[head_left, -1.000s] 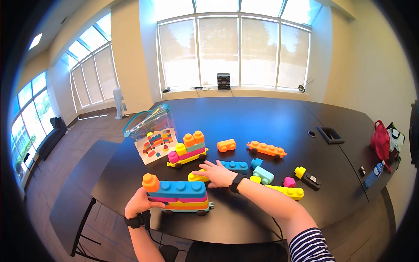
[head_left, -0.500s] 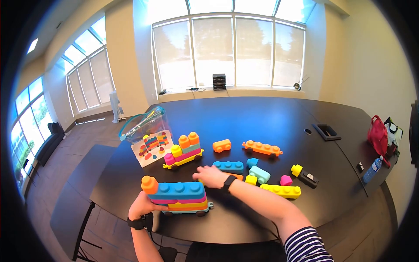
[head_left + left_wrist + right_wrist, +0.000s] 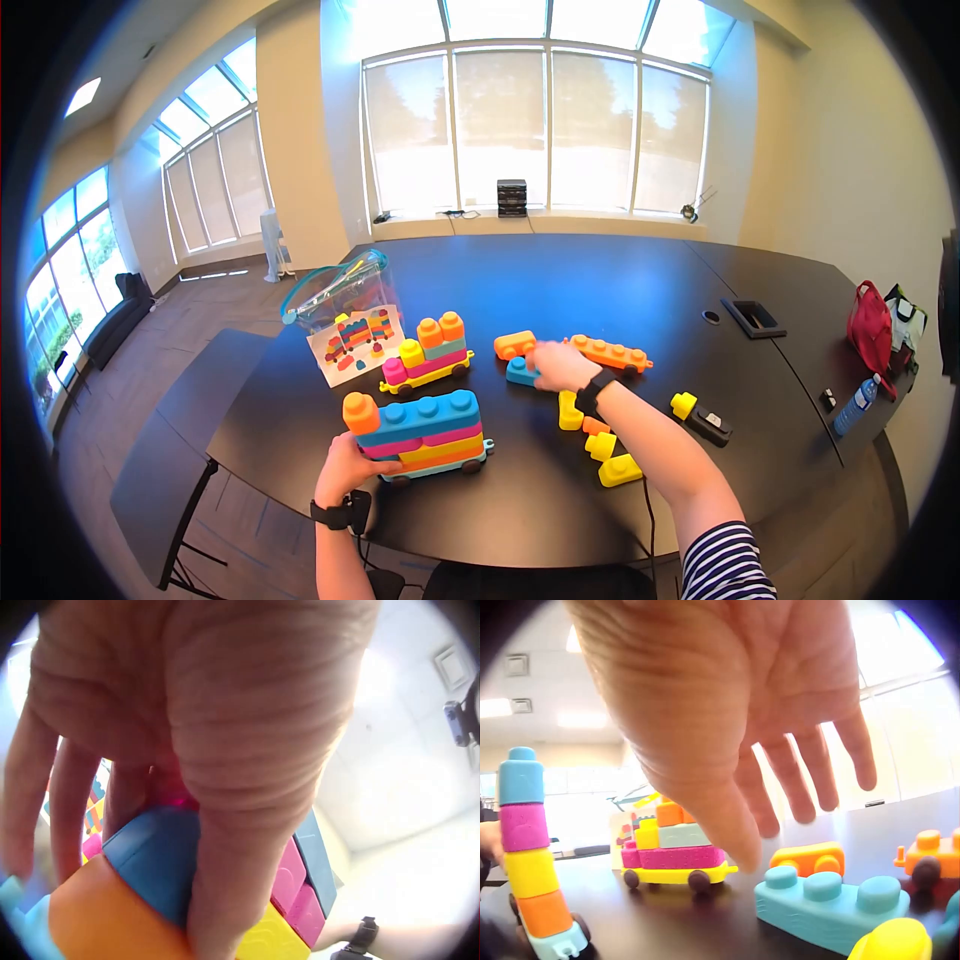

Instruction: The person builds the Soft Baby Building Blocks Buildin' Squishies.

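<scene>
My left hand [image 3: 348,468] grips the near end of a toy train wagon stacked with building blocks [image 3: 425,437]: blue on top, then pink, yellow and orange over a light-blue wheeled base. An orange block [image 3: 360,412] sits on its left end. In the left wrist view, the thumb presses along the stack's side. My right hand [image 3: 565,366] is over a blue block [image 3: 829,904], its fingers extended and nothing held in the right wrist view. An orange car-shaped block [image 3: 808,859] lies just behind. A second wagon [image 3: 428,372], yellow-based with pink, yellow and orange blocks, stands behind the left-hand one.
Yellow blocks [image 3: 620,470] lie by my right forearm. Behind the hand is an orange wheeled base [image 3: 612,354]; a yellow-and-black piece [image 3: 702,419] sits further right. A picture card [image 3: 356,345] leans on a clear bag [image 3: 345,290]. A water bottle [image 3: 857,405] stands far right.
My right hand has left the spot beside the held wagon and moved right and away, over the blue block. A yellow block is gone from that spot. My left hand keeps its grip.
</scene>
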Demonstrator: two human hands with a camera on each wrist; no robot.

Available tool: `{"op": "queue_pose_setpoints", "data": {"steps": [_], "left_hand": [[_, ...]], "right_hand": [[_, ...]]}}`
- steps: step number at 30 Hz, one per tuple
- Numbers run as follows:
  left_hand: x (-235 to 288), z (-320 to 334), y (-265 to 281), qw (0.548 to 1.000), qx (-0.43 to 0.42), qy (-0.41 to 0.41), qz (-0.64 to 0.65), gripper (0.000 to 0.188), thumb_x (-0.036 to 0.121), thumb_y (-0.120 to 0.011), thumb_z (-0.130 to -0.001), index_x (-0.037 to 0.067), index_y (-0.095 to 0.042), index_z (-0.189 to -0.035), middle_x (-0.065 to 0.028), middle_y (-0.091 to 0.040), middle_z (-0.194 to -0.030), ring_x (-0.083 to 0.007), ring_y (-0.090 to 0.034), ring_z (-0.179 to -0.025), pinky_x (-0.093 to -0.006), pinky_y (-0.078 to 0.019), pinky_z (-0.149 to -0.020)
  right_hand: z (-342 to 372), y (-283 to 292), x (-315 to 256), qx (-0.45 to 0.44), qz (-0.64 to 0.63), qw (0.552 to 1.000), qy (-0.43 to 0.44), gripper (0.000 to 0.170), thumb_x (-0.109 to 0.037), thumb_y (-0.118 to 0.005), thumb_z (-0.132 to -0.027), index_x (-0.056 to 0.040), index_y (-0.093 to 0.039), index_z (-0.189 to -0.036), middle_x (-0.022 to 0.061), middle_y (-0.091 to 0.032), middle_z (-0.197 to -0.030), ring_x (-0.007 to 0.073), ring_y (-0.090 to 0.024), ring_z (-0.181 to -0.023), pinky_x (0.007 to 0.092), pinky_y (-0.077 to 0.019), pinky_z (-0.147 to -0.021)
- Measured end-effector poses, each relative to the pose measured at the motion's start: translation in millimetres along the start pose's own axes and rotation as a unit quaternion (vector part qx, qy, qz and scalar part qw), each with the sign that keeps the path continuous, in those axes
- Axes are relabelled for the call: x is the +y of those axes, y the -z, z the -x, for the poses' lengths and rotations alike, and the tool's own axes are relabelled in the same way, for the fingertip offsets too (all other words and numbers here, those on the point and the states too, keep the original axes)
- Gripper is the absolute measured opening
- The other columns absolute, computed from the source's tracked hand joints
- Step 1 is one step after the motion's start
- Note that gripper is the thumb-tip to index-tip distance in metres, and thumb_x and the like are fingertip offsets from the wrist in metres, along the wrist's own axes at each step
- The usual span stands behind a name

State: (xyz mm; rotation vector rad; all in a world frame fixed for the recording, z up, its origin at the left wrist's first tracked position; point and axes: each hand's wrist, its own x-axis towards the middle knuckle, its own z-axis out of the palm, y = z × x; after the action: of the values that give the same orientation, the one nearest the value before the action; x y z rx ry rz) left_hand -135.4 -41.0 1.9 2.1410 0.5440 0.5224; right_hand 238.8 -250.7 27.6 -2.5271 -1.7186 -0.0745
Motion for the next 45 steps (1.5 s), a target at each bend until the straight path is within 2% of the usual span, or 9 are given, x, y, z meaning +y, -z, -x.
{"op": "queue_pose_setpoints", "data": {"steps": [2, 3, 8, 16, 18, 21, 32, 37, 45], "left_hand": [[3.4, -2.9, -7.2, 1.0, 0.011, 0.003, -0.005, 0.057, 0.014, -0.097, -0.066, 0.0, -0.074, -0.115, -0.0129, -0.08, -0.105, -0.0245, -0.078, -0.095, -0.0387, -0.0614, -0.091], [4.3, -3.2, -10.7, 1.0, 0.014, 0.005, -0.01, 0.057, 0.015, -0.097, -0.066, 0.0, -0.074, -0.116, -0.0131, -0.08, -0.105, -0.0247, -0.078, -0.096, -0.0388, -0.0614, -0.091], [18.3, -4.9, -22.7, 0.999, 0.02, 0.031, -0.039, 0.06, 0.019, -0.098, -0.067, 0.0, -0.072, -0.119, -0.0145, -0.08, -0.108, -0.0276, -0.078, -0.1, -0.0398, -0.061, -0.094], [12.9, -10.4, -34.5, 0.997, 0.036, 0.066, -0.033, 0.062, 0.023, -0.099, -0.068, 0.001, -0.071, -0.118, -0.0148, -0.08, -0.105, -0.0278, -0.078, -0.099, -0.0392, -0.0606, -0.094], [20.4, -11.0, -38.7, 0.996, 0.046, 0.075, -0.035, 0.063, 0.024, -0.098, -0.068, 0.001, -0.07, -0.119, -0.0149, -0.08, -0.105, -0.0286, -0.078, -0.099, -0.0396, -0.0604, -0.094], [33.3, -16.6, -44.5, 0.994, 0.05, 0.076, -0.066, 0.064, 0.025, -0.098, -0.069, 0.003, -0.07, -0.122, -0.015, -0.08, -0.104, -0.03, -0.078, -0.098, -0.0404, -0.0599, -0.095], [45.3, -80.8, -70.0, 0.994, 0.005, 0.009, -0.109, 0.065, 0.029, -0.096, -0.066, 0.006, -0.071, -0.121, -0.0178, -0.078, -0.113, -0.036, -0.074, -0.108, -0.0447, -0.0571, -0.1], [37.2, -104.8, -79.7, 0.992, 0.022, -0.003, -0.128, 0.064, 0.031, -0.097, -0.062, 0.007, -0.075, -0.117, -0.0161, -0.079, -0.11, -0.0344, -0.074, -0.106, -0.0433, -0.0577, -0.098], [31.8, -112.9, -93.7, 0.993, 0.047, -0.021, -0.109, 0.064, 0.031, -0.096, -0.061, 0.008, -0.075, -0.117, -0.015, -0.079, -0.109, -0.0338, -0.074, -0.106, -0.0433, -0.0573, -0.097]], "right_hand": [[-25.2, -7.4, 14.3, 0.085, -0.045, 0.995, -0.019, 0.04, -0.012, -0.074, -0.079, -0.0092, -0.072, -0.118, 0.0143, -0.068, -0.127, 0.0371, -0.066, -0.116, 0.0505, -0.0568, -0.095], [-41.3, -4.4, 20.4, -0.001, -0.054, 0.997, -0.052, 0.067, -0.018, -0.083, -0.077, -0.014, -0.061, -0.14, 0.0142, -0.054, -0.148, 0.038, -0.054, -0.136, 0.0566, -0.0513, -0.105], [-89.3, -20.1, 24.9, -0.083, -0.079, 0.989, -0.093, 0.121, -0.035, -0.1, -0.06, -0.022, -0.038, -0.163, 0.0123, -0.044, -0.158, 0.0379, -0.033, -0.152, 0.0688, -0.033, -0.119], [-90.7, -7.4, 35.7, -0.206, -0.024, 0.977, -0.043, 0.099, -0.022, -0.093, -0.063, -0.0153, -0.051, -0.152, 0.014, -0.059, -0.146, 0.039, -0.046, -0.143, 0.0516, -0.0508, -0.11], [-76.6, 9.0, 41.1, -0.262, -0.05, 0.964, -0.022, 0.074, -0.016, -0.088, -0.066, -0.0182, -0.064, -0.136, 0.0131, -0.07, -0.127, 0.0355, -0.064, -0.122, 0.0499, -0.0556, -0.096], [-41.8, 25.1, 37.9, -0.284, -0.074, 0.956, -0.023, 0.048, -0.018, -0.089, -0.07, -0.0143, -0.077, -0.117, 0.0126, -0.074, -0.122, 0.0325, -0.069, -0.115, 0.0478, -0.0565, -0.091], [42.6, 23.2, 36.8, -0.165, 0.023, 0.982, 0.09, 0.034, -0.022, -0.084, -0.083, -0.0136, -0.08, -0.115, 0.0117, -0.069, -0.119, 0.0323, -0.062, -0.119, 0.0411, -0.0535, -0.098], [61.9, -9.3, 18.8, 0.016, -0.01, 0.997, 0.08, 0.037, -0.036, -0.091, -0.077, -0.0114, -0.08, -0.102, 0.0097, -0.06, -0.111, 0.0311, -0.057, -0.115, 0.0452, -0.0503, -0.098], [88.3, 62.4, 54.5, -0.113, -0.205, 0.959, 0.158, 0.033, -0.032, -0.088, -0.085, -0.0032, -0.074, -0.096, 0.0091, -0.067, -0.115, 0.0278, -0.062, -0.109, 0.0387, -0.0495, -0.095]]}}
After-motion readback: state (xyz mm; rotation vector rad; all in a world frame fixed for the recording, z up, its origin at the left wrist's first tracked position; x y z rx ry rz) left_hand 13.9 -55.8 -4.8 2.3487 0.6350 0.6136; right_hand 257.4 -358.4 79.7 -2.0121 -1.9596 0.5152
